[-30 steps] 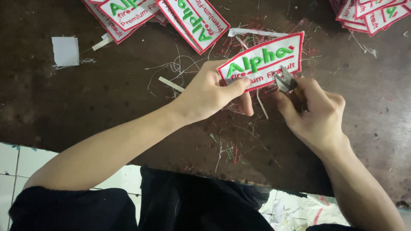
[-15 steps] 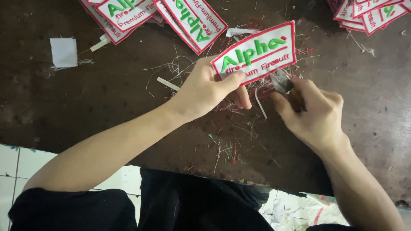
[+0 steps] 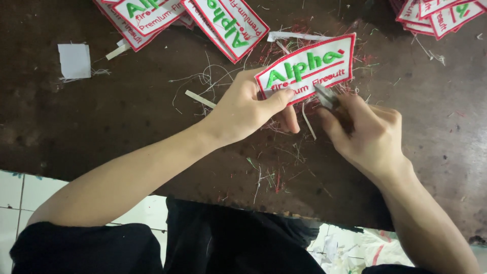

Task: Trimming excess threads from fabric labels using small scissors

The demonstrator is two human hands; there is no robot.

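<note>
right hand (image 3: 368, 134): fingers closed on small metal thread snips (image 3: 327, 96), tips at patch's lower edge | left hand (image 3: 248, 106): pinches white embroidered rectangular patch with red border and green lettering (image 3: 307, 68), lifted over dark brown desk (image 3: 101, 116) | step, judged: trimming stray threads; next cut needs blades steady along border | far: more patches (image 3: 223, 20)

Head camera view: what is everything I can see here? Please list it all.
Held patch: one, white with red border and green and red stitching, pinched in the left hand above the table.
Snips: one, metal, in the right hand at the patch's lower edge.
Patch piles: two, same colours, top left and top right.
White square: one, far left on the table.
Thread scraps: many, red, white and green, strewn under the hands.
Table: one, dark brown.
Left hand: holding the patch.
Right hand: gripping the snips.
</note>
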